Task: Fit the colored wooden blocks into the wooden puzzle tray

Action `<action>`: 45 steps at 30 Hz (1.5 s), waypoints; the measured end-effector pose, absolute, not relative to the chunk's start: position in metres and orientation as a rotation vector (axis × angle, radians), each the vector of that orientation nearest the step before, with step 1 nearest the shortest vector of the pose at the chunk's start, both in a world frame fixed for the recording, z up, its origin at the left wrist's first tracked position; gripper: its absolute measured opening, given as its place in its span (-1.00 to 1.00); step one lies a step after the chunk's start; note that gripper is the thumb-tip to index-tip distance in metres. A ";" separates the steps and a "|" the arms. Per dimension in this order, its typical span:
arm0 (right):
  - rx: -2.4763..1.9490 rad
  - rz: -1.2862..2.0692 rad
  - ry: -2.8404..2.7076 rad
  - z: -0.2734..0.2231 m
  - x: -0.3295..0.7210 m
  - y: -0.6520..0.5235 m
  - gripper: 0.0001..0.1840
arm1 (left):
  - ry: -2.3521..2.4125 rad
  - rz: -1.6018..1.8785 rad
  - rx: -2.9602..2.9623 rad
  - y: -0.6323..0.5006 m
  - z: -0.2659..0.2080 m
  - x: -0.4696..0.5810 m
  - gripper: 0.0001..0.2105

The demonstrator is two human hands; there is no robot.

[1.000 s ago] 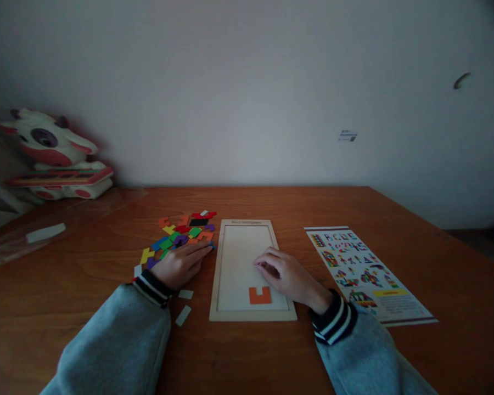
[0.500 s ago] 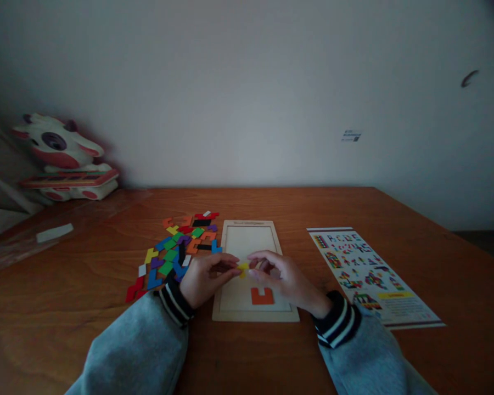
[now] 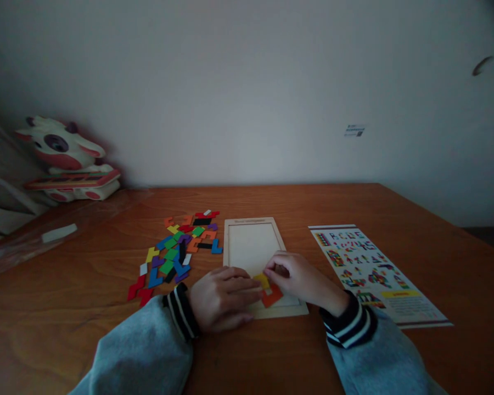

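Note:
A wooden puzzle board (image 3: 253, 241) with a raised frame lies in front of me. My right hand (image 3: 298, 277) pinches a yellow puzzle piece (image 3: 262, 281) between thumb and finger, low over the board. Against or partly under that piece is an orange U-shaped puzzle piece (image 3: 273, 297), tilted on the board's surface. My left hand (image 3: 226, 299) lies over the board's lower left corner, fingers stretched toward the two pieces. Its fingertips are at their left edge; whether they press on either piece is hard to see.
Several coloured puzzle pieces (image 3: 170, 255) are spread left of the board. A printed pattern sheet (image 3: 376, 274) lies to the right. At the back left stands a cow-shaped toy keyboard (image 3: 72, 159), with a white strip (image 3: 60, 233) in front of it. The wall closes off the table's far edge.
Both hands have come down and nearer to me, bringing the yellow piece to the orange one. The orange piece has turned. My left hand has let go and flattened out.

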State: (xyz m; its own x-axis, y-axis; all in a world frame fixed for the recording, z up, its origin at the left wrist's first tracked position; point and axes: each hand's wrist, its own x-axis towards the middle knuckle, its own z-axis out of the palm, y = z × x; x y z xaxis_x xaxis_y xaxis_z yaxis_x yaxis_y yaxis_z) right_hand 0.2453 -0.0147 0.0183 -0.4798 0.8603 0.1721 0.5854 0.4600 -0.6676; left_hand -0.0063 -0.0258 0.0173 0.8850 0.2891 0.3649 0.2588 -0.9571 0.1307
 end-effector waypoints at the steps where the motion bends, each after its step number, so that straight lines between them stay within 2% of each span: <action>1: -1.204 0.707 -2.230 0.018 0.246 -0.014 -0.83 | 0.427 0.558 2.980 -0.027 0.017 -0.006 -0.60; 9: -1.223 0.723 -2.252 0.013 0.252 -0.009 -0.88 | 0.478 0.491 3.000 -0.027 0.010 -0.005 -0.58; 15: -1.168 0.707 -2.317 0.013 0.251 -0.011 -0.91 | 0.563 0.501 2.972 -0.027 0.010 -0.008 -0.71; 19: -1.200 0.533 -2.359 0.017 0.250 -0.013 -0.76 | 0.675 0.466 2.910 -0.024 0.010 -0.010 -0.63; 24: -1.142 0.509 -2.440 0.018 0.244 -0.016 -0.62 | 0.842 0.464 2.839 -0.020 0.007 -0.015 -0.51; 29: -1.080 0.509 -2.502 0.018 0.240 -0.017 -0.59 | 0.880 0.409 2.829 -0.017 0.004 -0.022 -0.47; 36: -1.080 0.557 -2.553 0.022 0.251 -0.015 -0.70 | 0.863 0.435 2.789 -0.013 0.005 -0.028 -0.44; 45: -1.100 0.565 -2.514 0.024 0.253 -0.016 -0.56 | 0.889 0.403 2.781 -0.010 0.005 -0.034 -0.39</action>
